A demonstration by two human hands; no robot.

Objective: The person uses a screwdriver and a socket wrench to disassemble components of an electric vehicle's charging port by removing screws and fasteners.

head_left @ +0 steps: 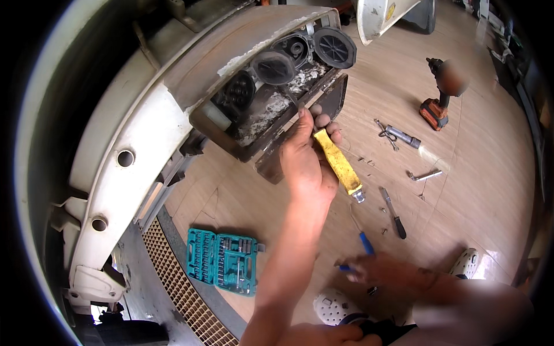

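Note:
My left hand (309, 155) is closed, palm up, around a tool with a worn yellow handle (339, 161) and a bare metal end cap. Its narrow dark shaft points into an open, rusty metal housing (196, 75); whether the tip touches is unclear. Round black rubber-like covers (274, 67) sit in a row inside it, above flaky white residue (271, 112). Low on the right, my right hand (366, 269) is blurred beside a blue handle (345, 267), and its grip is unclear. A blue-handled screwdriver (366, 243) lies just above that hand.
An open teal socket set (236, 262) lies beside a floor grate (179, 282). On the wood-look floor at right are a cordless drill (435, 109), a lit flashlight (404, 137), an angled wrench (426, 175) and a black-handled screwdriver (395, 213). White metal framework (127, 190) stands left.

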